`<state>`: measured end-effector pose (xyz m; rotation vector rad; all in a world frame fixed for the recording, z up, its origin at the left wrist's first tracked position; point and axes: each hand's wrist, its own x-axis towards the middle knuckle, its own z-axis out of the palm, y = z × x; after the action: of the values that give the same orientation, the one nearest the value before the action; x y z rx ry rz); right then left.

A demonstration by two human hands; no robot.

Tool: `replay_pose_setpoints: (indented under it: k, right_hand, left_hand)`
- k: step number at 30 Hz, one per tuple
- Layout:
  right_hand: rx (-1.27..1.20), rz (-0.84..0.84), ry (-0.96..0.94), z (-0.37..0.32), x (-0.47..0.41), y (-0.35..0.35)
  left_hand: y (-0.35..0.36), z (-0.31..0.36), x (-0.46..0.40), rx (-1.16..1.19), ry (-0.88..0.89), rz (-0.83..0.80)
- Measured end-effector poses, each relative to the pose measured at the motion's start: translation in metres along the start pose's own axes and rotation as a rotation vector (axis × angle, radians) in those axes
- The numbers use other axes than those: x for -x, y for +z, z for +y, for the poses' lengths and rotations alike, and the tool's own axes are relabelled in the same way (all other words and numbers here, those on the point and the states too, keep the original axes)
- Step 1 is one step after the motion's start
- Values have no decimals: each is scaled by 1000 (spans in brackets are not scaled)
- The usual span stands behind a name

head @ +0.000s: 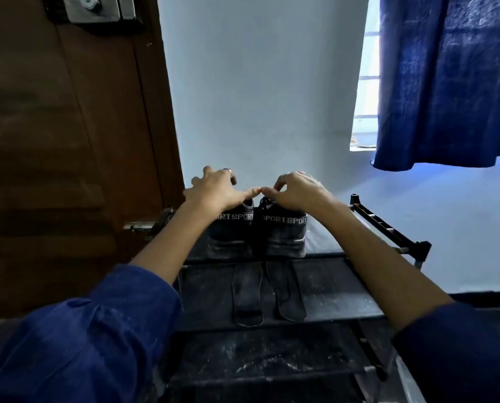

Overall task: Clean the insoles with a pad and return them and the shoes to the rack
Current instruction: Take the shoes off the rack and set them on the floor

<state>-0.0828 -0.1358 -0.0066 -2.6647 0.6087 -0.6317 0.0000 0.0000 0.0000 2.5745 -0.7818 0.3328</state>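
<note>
Black shoes [257, 234] with white SPORT heel bands, dusty soles.

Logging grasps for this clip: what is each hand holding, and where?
Each hand sits on top of one shoe: left hand on the left shoe, right hand on the right shoe. A real grip cannot be told.

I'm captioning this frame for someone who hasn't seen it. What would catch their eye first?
Two hands, left and right, rest on a pair of black shoes marked SPORT on the rack's top shelf, thumbs nearly touching. Below them, two dark insoles lie side by side on the next shelf. A blue curtain hangs at the upper right.
</note>
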Motion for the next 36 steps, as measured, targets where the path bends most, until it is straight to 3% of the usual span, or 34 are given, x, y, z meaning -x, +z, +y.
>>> replay_pose_setpoints:
  k: [4,6,11,14,18,23,29,36]
  right_hand:
    - [133,-307,96,-3,24,-9]
    - [140,-376,131,-4,31,-10]
    - [147,-361,221,-9,29,3]
    - [77,-257,300,-2,24,23]
    - [-181,-25,319,8,28,43]
    - [-186,173,215,10,44,50]
    - [-213,315,129,9,55,52]
    - [-214,463,134,23,72,47]
  left_hand:
    - [0,-13,1,-24,-51,-274]
    - [4,-14,4,-12,-52,-342]
    - [7,-6,16,-119,-117,-375]
    - [17,-8,24,-56,-118,-403]
    - [28,-20,28,50,-94,-250]
    - [36,-22,38,124,-55,-82]
    - [45,-31,53,278,114,162]
    - [53,-27,72,361,248,291]
